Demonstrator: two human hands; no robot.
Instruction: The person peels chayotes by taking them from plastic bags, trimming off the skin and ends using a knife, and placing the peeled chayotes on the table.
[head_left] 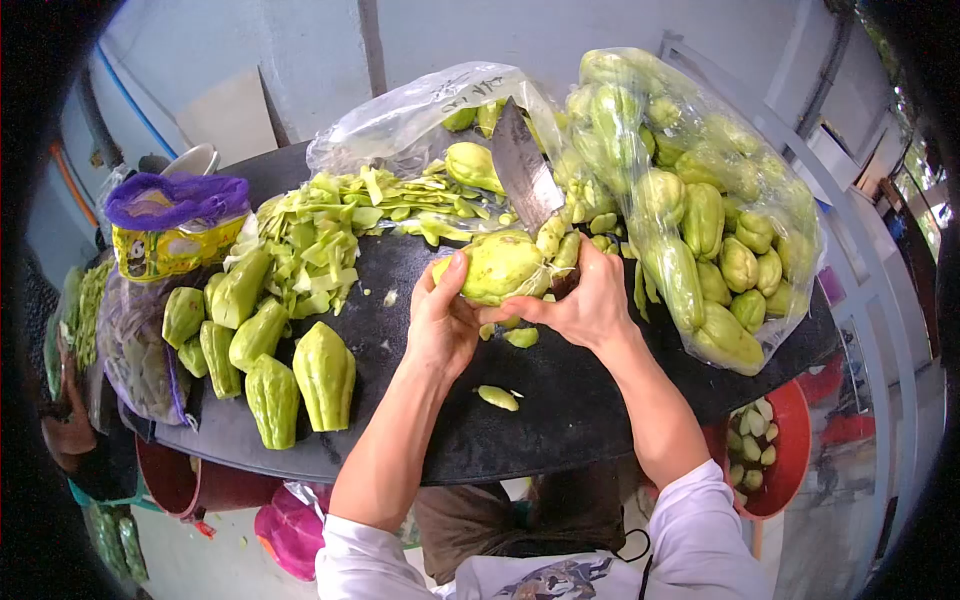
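Note:
My left hand (445, 315) is wrapped round the near left side of a large pale-green chayote (492, 268), its thumb on top. My right hand (592, 300) closes on the chayote's right end, its thumb along the lower edge. Small chayote pieces (552, 238) show by the right fingers. Just beyond, a wide-bladed knife (527, 170) points up and away; I cannot tell whether its handle is in my right hand. Below the hands lie a cut piece (497, 398) and another green scrap (521, 337).
Peeled chayotes (325, 377) stand at the left beside a heap of peelings (318, 245). A clear bag of whole chayotes (738, 265) lies on the right of the black table (560, 430). A yellow bag (165, 250) sits far left. Below right is a red bucket (793, 450).

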